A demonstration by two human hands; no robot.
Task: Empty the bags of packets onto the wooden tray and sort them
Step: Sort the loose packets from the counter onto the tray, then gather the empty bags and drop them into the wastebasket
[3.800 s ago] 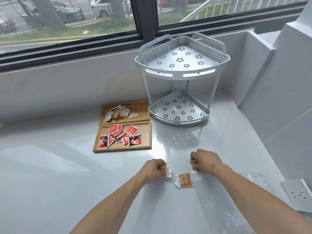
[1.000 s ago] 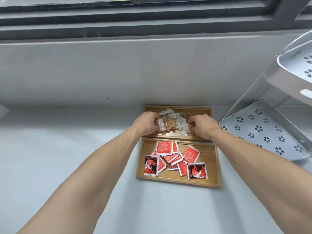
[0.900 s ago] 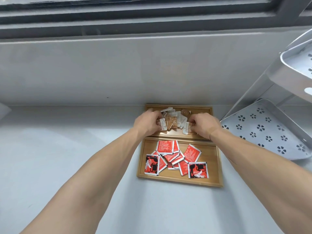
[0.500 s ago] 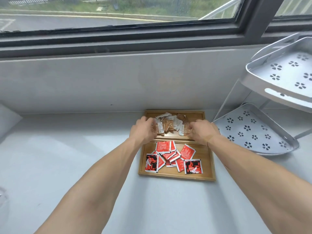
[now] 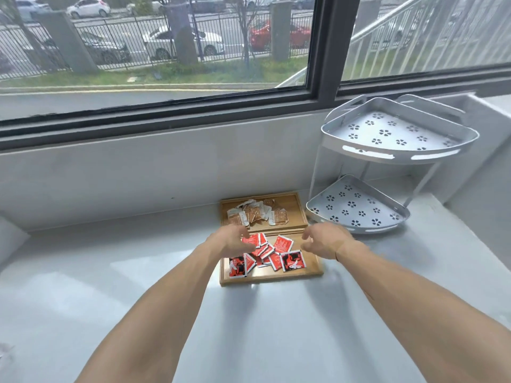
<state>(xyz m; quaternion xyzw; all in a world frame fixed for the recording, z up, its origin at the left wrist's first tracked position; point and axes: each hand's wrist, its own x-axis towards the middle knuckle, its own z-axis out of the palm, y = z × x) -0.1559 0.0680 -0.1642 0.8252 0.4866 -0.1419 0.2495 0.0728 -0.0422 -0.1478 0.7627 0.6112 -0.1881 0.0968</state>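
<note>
Hands hover over the wooden tray (image 5: 313,268) on the bench (image 5: 83,272): left hand (image 5: 232,243) and right hand (image 5: 322,241) loosely curled, holding nothing. Brown packets (image 5: 257,214) fill the far compartment, red packets (image 5: 276,254) the near.

You see a wooden tray (image 5: 301,214), matt grain; glossy foil-like red packets (image 5: 283,244) and brown packets (image 5: 255,212); a perforated, painted-looking metal rack (image 5: 398,158); a smooth, faintly reflective grey counter (image 5: 83,286).
</note>
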